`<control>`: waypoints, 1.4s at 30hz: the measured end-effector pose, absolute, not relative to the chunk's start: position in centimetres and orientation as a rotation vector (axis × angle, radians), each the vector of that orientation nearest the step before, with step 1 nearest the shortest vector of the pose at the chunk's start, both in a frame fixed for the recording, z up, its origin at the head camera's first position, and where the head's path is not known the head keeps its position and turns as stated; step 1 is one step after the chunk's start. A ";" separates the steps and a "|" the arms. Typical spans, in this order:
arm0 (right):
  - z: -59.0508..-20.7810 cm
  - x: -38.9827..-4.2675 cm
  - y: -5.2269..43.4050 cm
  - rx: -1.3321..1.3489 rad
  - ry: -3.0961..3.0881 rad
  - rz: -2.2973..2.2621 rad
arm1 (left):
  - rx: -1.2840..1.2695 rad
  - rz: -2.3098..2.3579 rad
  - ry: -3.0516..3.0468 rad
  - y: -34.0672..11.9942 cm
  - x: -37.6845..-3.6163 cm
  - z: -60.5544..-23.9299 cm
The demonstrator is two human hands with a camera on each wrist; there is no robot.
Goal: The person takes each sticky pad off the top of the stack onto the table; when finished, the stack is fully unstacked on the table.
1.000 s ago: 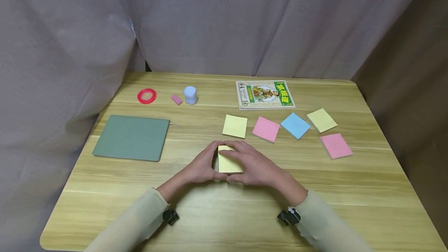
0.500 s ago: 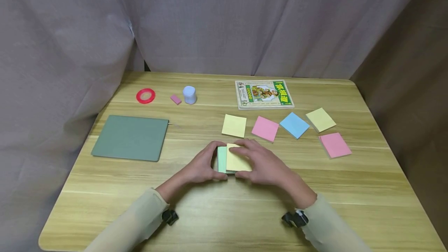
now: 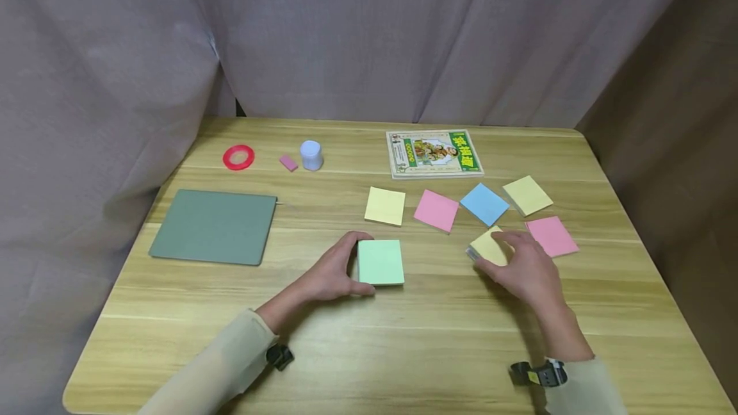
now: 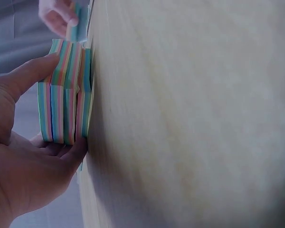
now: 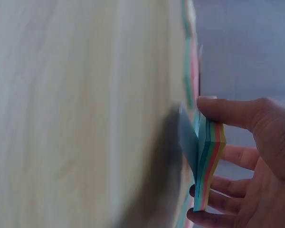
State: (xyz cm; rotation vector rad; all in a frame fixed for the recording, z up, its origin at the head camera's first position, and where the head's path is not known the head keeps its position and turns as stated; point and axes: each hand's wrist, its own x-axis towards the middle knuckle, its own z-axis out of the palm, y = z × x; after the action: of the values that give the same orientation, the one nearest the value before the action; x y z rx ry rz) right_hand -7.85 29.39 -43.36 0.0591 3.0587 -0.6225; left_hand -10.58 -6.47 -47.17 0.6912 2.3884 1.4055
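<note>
My left hand (image 3: 330, 273) grips a stack of sticky note pads (image 3: 381, 262) at the middle of the table, thumb on the near side and fingers on the far side. Its top is green; striped layers show along the stack's edges (image 4: 61, 109) in the left wrist view. Off to the right, my right hand (image 3: 529, 271) pinches a yellow-topped sticky note pad (image 3: 487, 247) above the table. In the right wrist view, a bottom sheet hangs away from this multicoloured pad (image 5: 210, 161). Near that hand lie a pink pad (image 3: 551, 236) and a blue pad (image 3: 485, 203).
Further pads lie in a loose row: yellow (image 3: 385, 205), pink (image 3: 436, 211) and yellow (image 3: 527, 195). Behind them is an illustrated booklet (image 3: 435, 154). On the left are a green notebook (image 3: 213, 227), red tape roll (image 3: 238, 157), pink eraser (image 3: 288, 162) and white container (image 3: 311, 155).
My right hand has lifted the yellow-topped pad off the stack and carried it right, uncovering the green top. My left hand has stayed at the stack.
</note>
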 end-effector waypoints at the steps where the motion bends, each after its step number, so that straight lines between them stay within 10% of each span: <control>1: -43.6 -7.9 29.9 0.088 3.067 -0.612 | 0.693 1.408 2.388 -6.5 -10.6 -47.2; 28: -43.4 -8.0 30.5 0.207 3.086 -0.447 | 0.697 1.389 2.404 -6.5 -10.6 -47.1; 42: -42.1 -8.9 20.9 -0.749 2.906 -0.702 | 0.724 1.353 2.415 -6.5 -10.6 -46.9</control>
State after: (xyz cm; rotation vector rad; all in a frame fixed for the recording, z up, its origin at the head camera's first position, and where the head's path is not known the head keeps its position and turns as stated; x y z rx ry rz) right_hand -8.86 20.89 -42.09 -0.7486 2.9063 -0.7024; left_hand -10.63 -6.48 -46.92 0.7239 2.4154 1.3525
